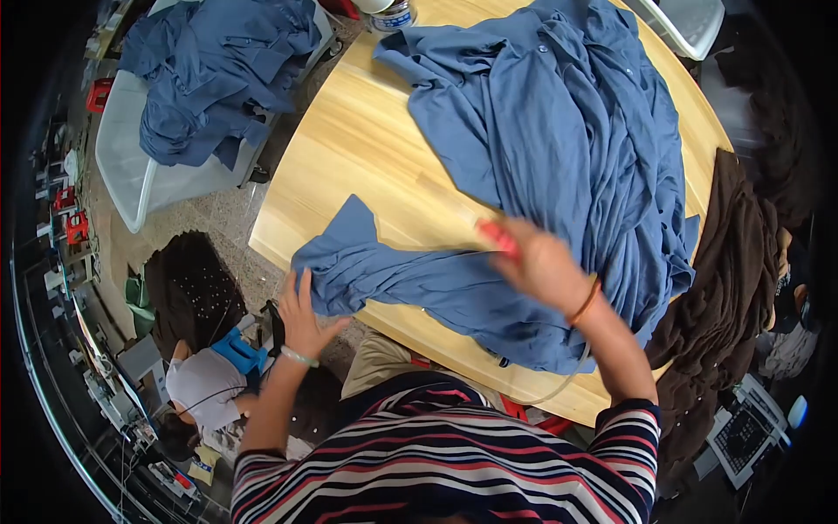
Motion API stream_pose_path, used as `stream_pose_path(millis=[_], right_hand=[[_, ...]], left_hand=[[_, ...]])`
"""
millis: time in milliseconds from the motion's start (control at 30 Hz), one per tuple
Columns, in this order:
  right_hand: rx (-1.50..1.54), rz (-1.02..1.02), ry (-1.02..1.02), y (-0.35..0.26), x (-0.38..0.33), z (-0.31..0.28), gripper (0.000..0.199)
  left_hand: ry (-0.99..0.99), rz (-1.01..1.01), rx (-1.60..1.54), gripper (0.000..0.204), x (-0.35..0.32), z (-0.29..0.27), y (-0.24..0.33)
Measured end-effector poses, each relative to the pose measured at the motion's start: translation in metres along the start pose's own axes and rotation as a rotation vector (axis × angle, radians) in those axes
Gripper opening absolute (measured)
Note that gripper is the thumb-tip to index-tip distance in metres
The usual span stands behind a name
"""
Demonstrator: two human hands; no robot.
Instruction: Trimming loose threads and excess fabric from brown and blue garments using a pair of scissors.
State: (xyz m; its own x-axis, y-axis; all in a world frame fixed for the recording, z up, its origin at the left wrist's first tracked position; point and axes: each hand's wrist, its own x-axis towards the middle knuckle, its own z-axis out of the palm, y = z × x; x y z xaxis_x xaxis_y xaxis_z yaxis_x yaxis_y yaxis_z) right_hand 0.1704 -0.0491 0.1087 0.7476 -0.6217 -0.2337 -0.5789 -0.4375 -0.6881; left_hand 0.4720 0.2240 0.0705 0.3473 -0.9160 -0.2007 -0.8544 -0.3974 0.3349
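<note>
Across the wooden table (349, 131) lies a heap of blue-grey garments (559, 157), with buttons showing near the far side. One stretch of this cloth (393, 275) runs out to the left, along the table's near edge. My left hand (301, 314) is at its left end, thumb spread wide and fingertips against the fabric. Over the middle of that stretch, my right hand (541, 266) is closed round a small red handheld tool (497, 237). Motion smears the tool, so its exact kind is unclear. A thin cord (572, 375) hangs below my right forearm.
At the far left, a white plastic bin (122, 157) holds more blue-grey garments. A jar (393, 17) stands at the table's far edge. Dark brown cloth (720, 253) hangs along the right side. Behind my left arm, another person (205, 384) sits beside dark cloth.
</note>
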Motion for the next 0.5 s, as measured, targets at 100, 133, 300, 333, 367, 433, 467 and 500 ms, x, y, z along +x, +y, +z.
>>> stream_pose_path(millis=[100,133,300,333,367,433,467,500], right_hand=[[-0.219,0.001,-0.219,-0.028,-0.034,0.046,0.058],[-0.267,-0.008,-0.188,-0.027,-0.042,0.066,0.063],[-0.426,0.071,-0.077,-0.011,-0.054,0.127,0.055],[-0.444,0.084,-0.06,-0.006,-0.053,0.125,0.055],[-0.381,0.053,-0.067,-0.005,-0.051,0.123,0.047],[-0.321,0.024,-0.066,0.0,-0.045,0.112,0.039],[-0.168,0.038,-0.088,0.005,-0.038,0.095,0.037],[-0.01,0.049,-0.117,0.008,-0.033,0.077,0.036]], left_hand=[[-0.017,0.032,-0.043,0.088,-0.025,0.03,-0.005],[0.001,0.049,-0.062,0.088,-0.025,0.042,-0.011],[-0.044,0.287,0.016,0.052,-0.019,0.053,-0.055],[-0.093,0.292,-0.041,0.042,-0.015,0.039,-0.06],[-0.081,0.311,-0.047,0.042,-0.005,0.026,-0.065],[-0.306,0.312,-0.311,0.029,0.021,0.002,-0.071],[-0.339,0.15,-0.326,0.023,0.043,-0.018,-0.068],[-0.375,-0.023,-0.338,0.019,0.071,-0.04,-0.063]])
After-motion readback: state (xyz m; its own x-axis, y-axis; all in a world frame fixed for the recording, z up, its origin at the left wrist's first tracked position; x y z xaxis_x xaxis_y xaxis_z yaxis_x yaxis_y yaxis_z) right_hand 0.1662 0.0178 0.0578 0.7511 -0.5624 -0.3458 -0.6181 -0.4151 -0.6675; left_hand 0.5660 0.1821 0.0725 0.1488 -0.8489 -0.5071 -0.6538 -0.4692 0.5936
